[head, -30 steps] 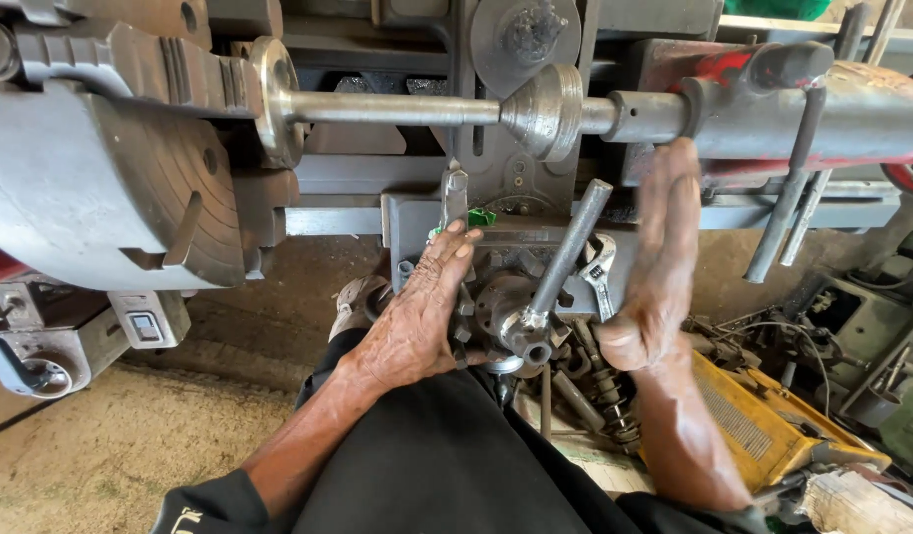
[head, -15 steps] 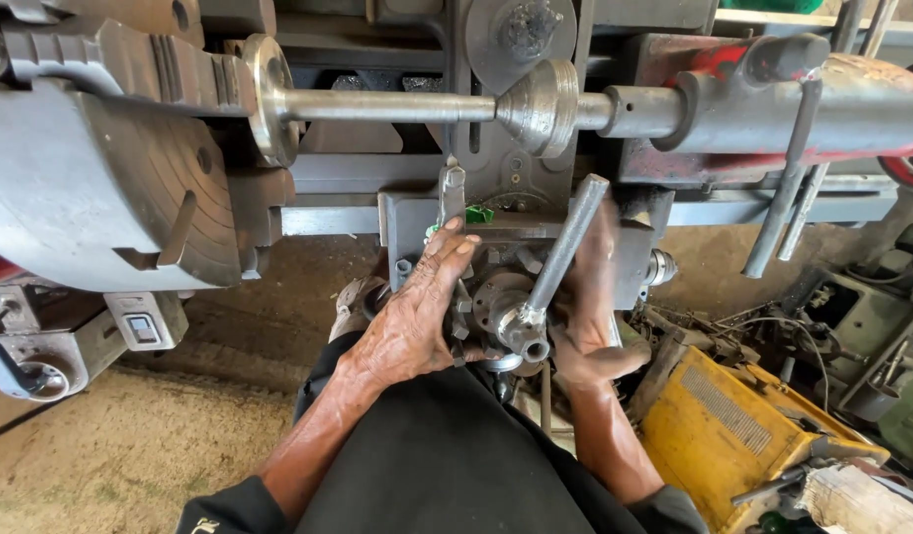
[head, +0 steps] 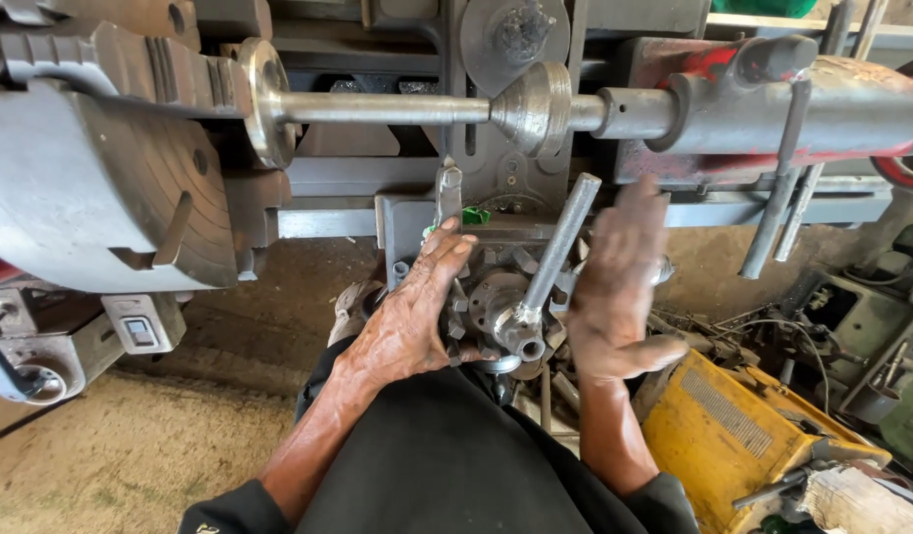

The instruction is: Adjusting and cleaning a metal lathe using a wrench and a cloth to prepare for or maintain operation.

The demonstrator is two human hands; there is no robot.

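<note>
Resting flat near the middle of the frame, the left hand (head: 412, 316) lies with its fingers stretched out and together on the tool post (head: 496, 302), a dark block of metal with bolts around a round hub; it presses there and grips nothing. Just right of it the right hand (head: 615, 297) is held up with an open palm and spread fingers, blurred, close beside the steel lever (head: 555, 252) that rises slantwise from the hub toward the upper right; whether the palm touches the lever cannot be told. A cutting tool (head: 447, 193) stands upright at the top of the post, just above the left fingertips, with a small green scrap (head: 474, 215) beside it. Across the upper part of the frame a steel shaft (head: 377, 107) runs level from the chuck (head: 100, 178) at the left to a cone-shaped centre (head: 531, 107) held by the tailstock (head: 793, 104) at the right. A yellow metal box (head: 733, 440) lies among scrap at the lower right.
</note>
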